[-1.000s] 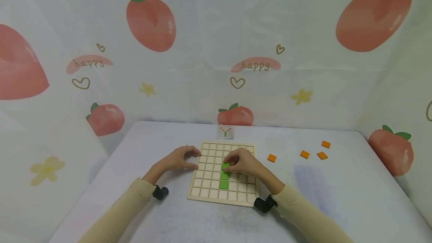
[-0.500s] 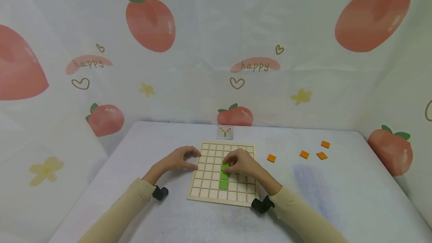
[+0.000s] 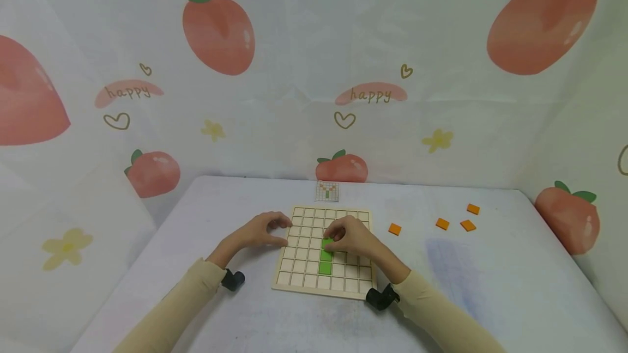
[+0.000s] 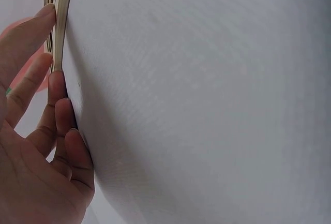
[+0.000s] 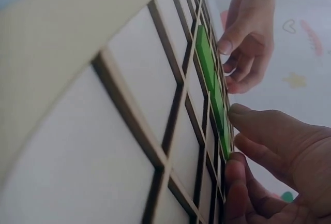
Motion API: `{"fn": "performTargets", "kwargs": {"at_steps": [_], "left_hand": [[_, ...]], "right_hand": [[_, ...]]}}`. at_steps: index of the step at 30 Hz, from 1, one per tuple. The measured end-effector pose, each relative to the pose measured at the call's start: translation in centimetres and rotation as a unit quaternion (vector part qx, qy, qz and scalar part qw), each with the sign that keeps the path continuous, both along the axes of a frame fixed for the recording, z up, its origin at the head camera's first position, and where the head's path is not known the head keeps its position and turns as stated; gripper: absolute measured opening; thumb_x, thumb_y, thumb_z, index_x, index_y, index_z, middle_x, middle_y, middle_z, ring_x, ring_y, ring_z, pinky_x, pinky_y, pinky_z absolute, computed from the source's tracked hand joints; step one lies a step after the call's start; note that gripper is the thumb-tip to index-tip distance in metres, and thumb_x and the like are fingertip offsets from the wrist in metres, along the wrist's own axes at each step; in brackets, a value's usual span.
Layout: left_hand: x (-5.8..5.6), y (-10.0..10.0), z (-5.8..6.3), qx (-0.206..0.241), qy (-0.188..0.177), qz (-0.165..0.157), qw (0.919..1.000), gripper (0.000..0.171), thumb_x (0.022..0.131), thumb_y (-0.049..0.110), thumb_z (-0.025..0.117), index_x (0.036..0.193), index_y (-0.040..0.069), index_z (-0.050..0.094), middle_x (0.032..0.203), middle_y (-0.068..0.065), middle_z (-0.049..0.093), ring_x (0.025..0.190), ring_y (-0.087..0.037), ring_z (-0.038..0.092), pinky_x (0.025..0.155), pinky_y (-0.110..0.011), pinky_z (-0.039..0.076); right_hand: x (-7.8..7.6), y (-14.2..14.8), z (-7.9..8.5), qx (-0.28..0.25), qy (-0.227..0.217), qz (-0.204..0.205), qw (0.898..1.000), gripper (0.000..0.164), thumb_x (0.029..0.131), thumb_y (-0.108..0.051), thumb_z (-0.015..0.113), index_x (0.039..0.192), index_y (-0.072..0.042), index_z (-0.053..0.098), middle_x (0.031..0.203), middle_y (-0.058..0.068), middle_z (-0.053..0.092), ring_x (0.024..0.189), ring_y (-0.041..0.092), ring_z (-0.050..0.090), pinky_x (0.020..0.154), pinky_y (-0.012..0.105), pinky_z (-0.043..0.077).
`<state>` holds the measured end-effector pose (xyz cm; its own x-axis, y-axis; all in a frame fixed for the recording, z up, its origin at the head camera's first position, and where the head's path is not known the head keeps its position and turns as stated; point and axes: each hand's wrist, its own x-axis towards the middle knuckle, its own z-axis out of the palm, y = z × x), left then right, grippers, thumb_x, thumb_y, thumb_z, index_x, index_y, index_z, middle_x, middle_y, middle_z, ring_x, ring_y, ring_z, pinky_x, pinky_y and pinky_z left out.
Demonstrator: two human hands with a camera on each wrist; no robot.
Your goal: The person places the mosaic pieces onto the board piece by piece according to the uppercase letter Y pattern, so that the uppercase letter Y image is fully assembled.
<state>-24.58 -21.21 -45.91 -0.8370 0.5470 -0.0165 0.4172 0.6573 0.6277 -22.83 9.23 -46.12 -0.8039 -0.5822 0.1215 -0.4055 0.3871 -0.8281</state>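
Note:
A square wooden grid board (image 3: 314, 291) lies on the white table. Several of its cells are in view, and three green square tiles form a column in its middle; the lowest green tile (image 3: 325, 268) is fully in sight. My right hand (image 3: 357, 237) pinches the top green tile (image 3: 327, 242) between thumb and fingertips, low over its cell and partly covering it. Along the board's left edge, my left hand (image 3: 263, 230) rests with thumb and fingers spread apart. The left wrist view has its fingertips against the board's side (image 4: 62, 22).
Right of the board lie several orange square tiles, one orange tile (image 3: 394, 229) nearest it and another orange tile (image 3: 473, 209) farthest back. A small printed grid card (image 3: 327, 192) lies behind the board. A fruit-patterned cloth (image 3: 284, 124) hangs behind the table.
The top green tile has shifted very slightly toward the middle one under my right fingers. My right forearm moved a little left; my left hand stayed in place.

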Motion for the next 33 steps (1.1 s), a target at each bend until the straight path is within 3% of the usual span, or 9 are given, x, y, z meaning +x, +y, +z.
{"fn": "performTargets", "kwargs": {"at_steps": [10, 19, 25, 33], "left_hand": [[0.1, 0.2, 0.3, 0.006, 0.002, -0.006, 1.0, 0.044, 0.084, 0.02, 0.085, 0.121, 0.005, 0.066, 0.113, -0.002, 0.063, 0.108, -0.024, 0.056, 0.099, -0.045, 0.044], [-0.1, 0.2, 0.0, 0.004, -0.006, 0.002, 1.0, 0.045, 0.083, 0.022, 0.086, 0.121, 0.006, 0.067, 0.112, 0.0, 0.063, 0.107, -0.024, 0.056, 0.099, -0.046, 0.045], [-0.1, 0.0, -0.2, 0.003, -0.012, 0.006, 0.9999, 0.045, 0.083, 0.022, 0.086, 0.121, 0.007, 0.067, 0.112, 0.0, 0.063, 0.107, -0.024, 0.056, 0.099, -0.046, 0.044], [0.0, 0.0, -0.1, 0.008, -0.009, 0.006, 0.9999, 0.045, 0.083, 0.023, 0.086, 0.121, 0.007, 0.067, 0.111, 0.0, 0.063, 0.107, -0.024, 0.056, 0.099, -0.047, 0.044]], "right_hand": [[-0.3, 2.0, 0.7, -0.017, -0.031, 0.006, 0.999, 0.026, 0.084, -0.01, 0.084, 0.105, 0.001, 0.074, 0.101, 0.01, 0.07, 0.086, 0.019, 0.065, 0.078, 0.032, 0.054], [-0.4, 5.8, 1.4, -0.028, -0.039, -0.002, 0.999, 0.032, 0.086, -0.011, 0.082, 0.112, 0.005, 0.072, 0.108, 0.017, 0.069, 0.092, 0.026, 0.065, 0.082, 0.036, 0.053], [-0.4, 8.5, 1.5, -0.011, -0.048, -0.028, 0.998, 0.033, 0.086, -0.014, 0.083, 0.112, 0.003, 0.072, 0.108, 0.014, 0.07, 0.093, 0.025, 0.064, 0.08, 0.032, 0.053], [0.0, 12.1, 1.4, 0.002, -0.021, -0.046, 0.999, 0.031, 0.087, -0.015, 0.082, 0.111, 0.002, 0.072, 0.101, 0.009, 0.069, 0.087, 0.023, 0.063, 0.078, 0.029, 0.052]]}}
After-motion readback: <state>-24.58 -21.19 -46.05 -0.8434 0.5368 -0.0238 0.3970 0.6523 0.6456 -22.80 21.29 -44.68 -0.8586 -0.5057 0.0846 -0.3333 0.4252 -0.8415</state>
